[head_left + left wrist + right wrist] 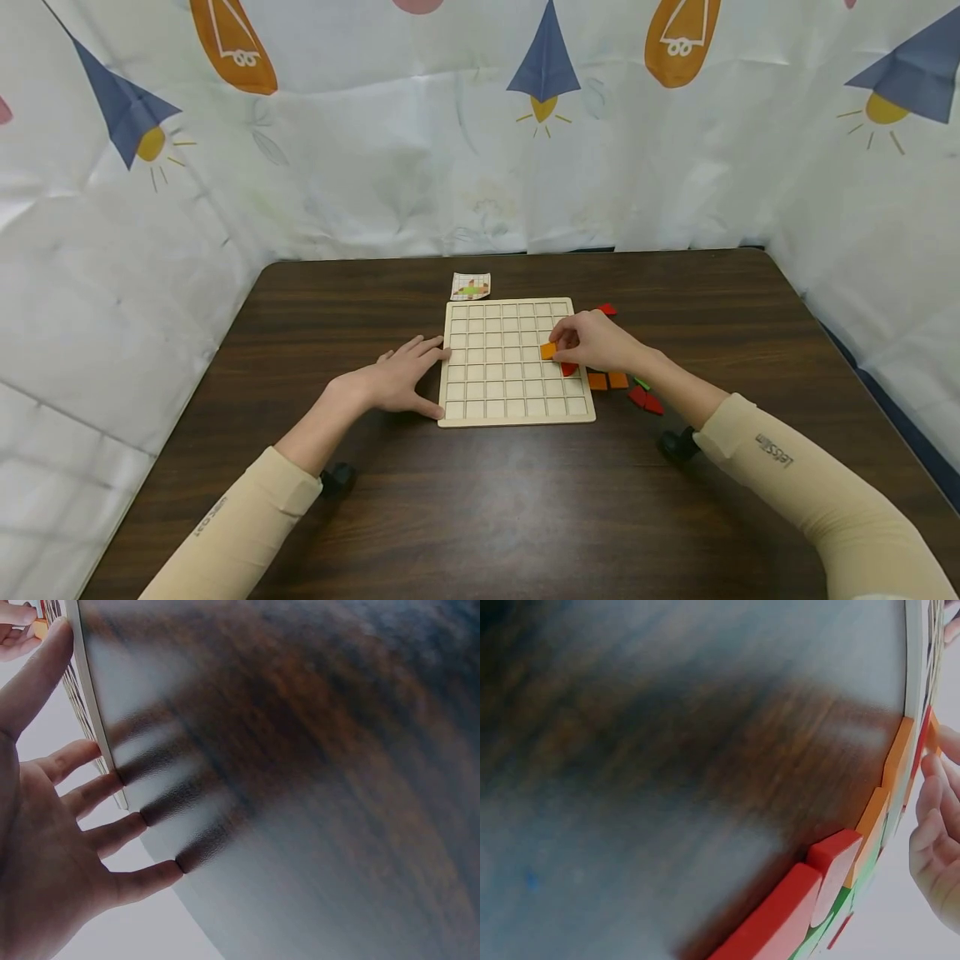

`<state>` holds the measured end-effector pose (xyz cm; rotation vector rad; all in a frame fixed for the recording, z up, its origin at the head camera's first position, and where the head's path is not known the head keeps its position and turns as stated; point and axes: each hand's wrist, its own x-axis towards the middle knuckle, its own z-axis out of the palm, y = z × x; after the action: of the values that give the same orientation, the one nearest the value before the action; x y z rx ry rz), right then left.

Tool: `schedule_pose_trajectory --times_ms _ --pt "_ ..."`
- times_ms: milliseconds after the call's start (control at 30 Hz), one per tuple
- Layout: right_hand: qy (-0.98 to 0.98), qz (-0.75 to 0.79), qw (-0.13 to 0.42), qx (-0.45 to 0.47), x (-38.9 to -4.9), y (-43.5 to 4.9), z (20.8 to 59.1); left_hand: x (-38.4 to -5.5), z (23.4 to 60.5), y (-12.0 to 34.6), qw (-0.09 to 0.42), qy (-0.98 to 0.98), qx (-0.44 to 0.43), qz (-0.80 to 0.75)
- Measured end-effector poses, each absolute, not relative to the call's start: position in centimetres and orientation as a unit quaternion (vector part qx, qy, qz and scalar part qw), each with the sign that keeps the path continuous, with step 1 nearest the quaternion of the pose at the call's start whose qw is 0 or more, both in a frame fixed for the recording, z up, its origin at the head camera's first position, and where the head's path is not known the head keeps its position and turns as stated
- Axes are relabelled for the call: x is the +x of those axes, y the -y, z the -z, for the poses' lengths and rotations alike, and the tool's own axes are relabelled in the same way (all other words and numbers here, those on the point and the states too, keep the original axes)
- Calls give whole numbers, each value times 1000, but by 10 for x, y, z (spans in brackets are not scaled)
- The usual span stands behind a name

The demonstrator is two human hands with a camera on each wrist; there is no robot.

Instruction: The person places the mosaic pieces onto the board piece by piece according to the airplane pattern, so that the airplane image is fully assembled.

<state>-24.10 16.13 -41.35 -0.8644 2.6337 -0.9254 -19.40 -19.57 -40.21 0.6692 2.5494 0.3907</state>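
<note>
A pale wooden grid board (pixel 495 389) lies on the dark table. My right hand (pixel 603 340) pinches an orange square tile (pixel 548 351) over the board's right side; in the right wrist view that hand (pixel 939 832) shows at the right edge. Just below those fingers a red piece (pixel 569 369) lies on the board. My left hand (pixel 393 377) rests beside the board's left edge, fingers straight and spread, thumb and fingertips at the rim. The left wrist view shows this hand (pixel 56 847) with the thumb against the board's edge (pixel 94 705).
Right of the board lie orange squares (pixel 617 381), red pieces (pixel 646 400) and a green piece (pixel 642 384). Another red piece (pixel 607 309) lies behind the right hand. A small pattern card (pixel 471 287) sits behind the board. White printed curtains (pixel 360 167) surround the table (pixel 465 517).
</note>
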Motion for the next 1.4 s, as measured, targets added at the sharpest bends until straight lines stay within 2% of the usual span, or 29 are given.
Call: schedule_pose_trajectory --times_ms 567,833,1400 --pt "-903 306 102 -283 -241 -178 408 -192 400 194 236 -930 244 -139" --pt "-908 303 90 -275 -239 -199 407 -192 399 195 235 -930 244 -140" --pt "-918 313 105 -221 -233 -252 404 -194 400 195 241 -929 246 -137"
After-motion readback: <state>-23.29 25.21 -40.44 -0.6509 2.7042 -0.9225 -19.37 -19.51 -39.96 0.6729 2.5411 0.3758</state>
